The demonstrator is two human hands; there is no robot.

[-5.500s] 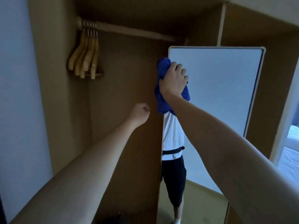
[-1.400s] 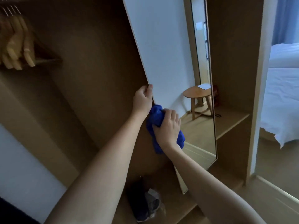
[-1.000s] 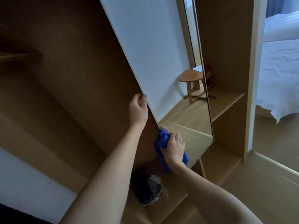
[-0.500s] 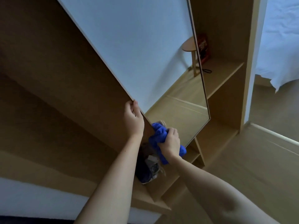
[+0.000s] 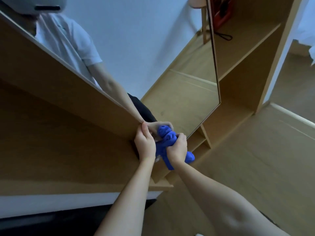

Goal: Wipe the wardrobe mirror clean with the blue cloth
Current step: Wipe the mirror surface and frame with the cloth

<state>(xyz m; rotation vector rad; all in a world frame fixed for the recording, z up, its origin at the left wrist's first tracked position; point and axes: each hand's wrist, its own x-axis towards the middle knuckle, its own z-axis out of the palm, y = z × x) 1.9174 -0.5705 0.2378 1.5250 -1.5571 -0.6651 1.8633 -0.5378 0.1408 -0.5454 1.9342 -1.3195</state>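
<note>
The tall wardrobe mirror (image 5: 179,68) leans across the view, its lower corner near the middle. My right hand (image 5: 177,149) is closed on the bunched blue cloth (image 5: 167,139) and presses it against the glass at the mirror's bottom left corner. My left hand (image 5: 144,143) grips the mirror's left edge just beside the cloth, fingers wrapped round the frame. The glass reflects a person in a white shirt, their arm and the blue cloth.
Wooden wardrobe panels (image 5: 59,133) lie to the left of the mirror. A wardrobe shelf (image 5: 245,53) and upright side panel (image 5: 279,53) stand right of it. Wooden floor (image 5: 247,159) spreads to the lower right. A white bed edge (image 5: 308,31) shows at far right.
Both hands have slid down the mirror's left edge to its bottom corner, cloth still on the glass. The camera has tipped further down, and the person's reflection has come into view.
</note>
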